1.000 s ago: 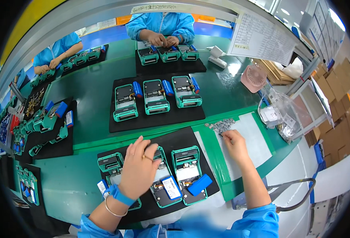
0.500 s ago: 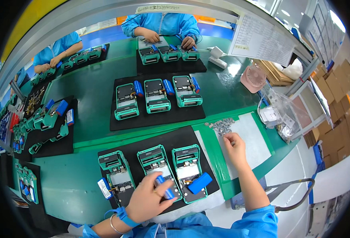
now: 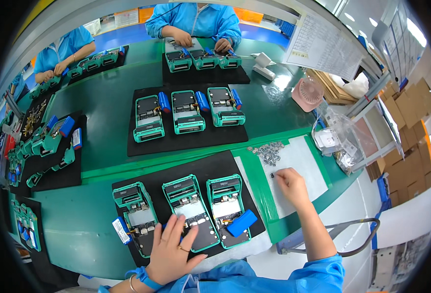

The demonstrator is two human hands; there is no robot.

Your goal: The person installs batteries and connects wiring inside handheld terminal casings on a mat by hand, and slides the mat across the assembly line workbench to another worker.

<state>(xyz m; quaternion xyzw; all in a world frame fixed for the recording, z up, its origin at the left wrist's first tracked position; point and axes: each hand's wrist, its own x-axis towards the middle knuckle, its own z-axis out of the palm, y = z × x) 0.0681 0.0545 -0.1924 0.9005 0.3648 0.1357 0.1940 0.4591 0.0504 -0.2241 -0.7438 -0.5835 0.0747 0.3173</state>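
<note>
My left hand (image 3: 172,251) is spread, palm down, over the lower part of the middle green-framed device (image 3: 204,234) and the gap to its left. A bit of blue, apparently a battery, shows between its fingers; the rest is hidden. On the right, my right hand (image 3: 293,189) pinches a small black part (image 3: 272,175) at its fingertips, above the white sheet (image 3: 301,158). Small metallic pieces (image 3: 269,154) lie heaped just beyond. The right device (image 3: 225,210) carries a blue battery (image 3: 241,223) across its lower half. Beside the left device (image 3: 139,215) lies another blue battery (image 3: 121,230).
Three more devices (image 3: 188,117) rest on a black mat beyond. Across the table, co-workers in blue sleeves (image 3: 193,24) handle similar units. A pink fan (image 3: 308,94), a white handheld device (image 3: 263,66) and plastic bags (image 3: 342,139) stand toward the right edge.
My left hand has moved left and down, its fingers now spread; the blue battery it held is mostly hidden. My right hand has drawn slightly back from the pile, a black part showing at its fingertips.
</note>
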